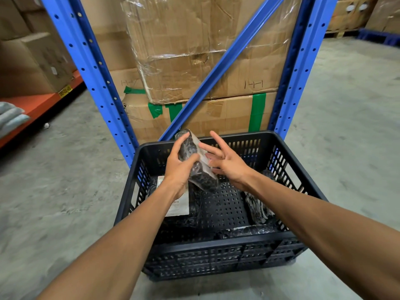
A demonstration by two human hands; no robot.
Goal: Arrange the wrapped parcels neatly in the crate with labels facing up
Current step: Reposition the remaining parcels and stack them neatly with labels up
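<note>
A black slatted plastic crate (216, 254) stands on the concrete floor before me. Above its middle my left hand (178, 167) grips a dark plastic-wrapped parcel (194, 161), tilted on edge so its pale label side faces right. My right hand (227, 162) is beside it with fingers spread, fingertips touching the label side. Inside the crate, a parcel with a white label facing up (180, 205) lies at the left under my left forearm. Another dark parcel (258, 207) leans at the right wall. A third (249, 231) lies along the near wall.
A blue steel rack upright (97, 83) and a diagonal brace (216, 72) rise just behind the crate. Stacked cardboard boxes (205, 61) wrapped in film fill the rack. An orange shelf beam (36, 105) runs at the left. Bare concrete floor (65, 191) lies to both sides.
</note>
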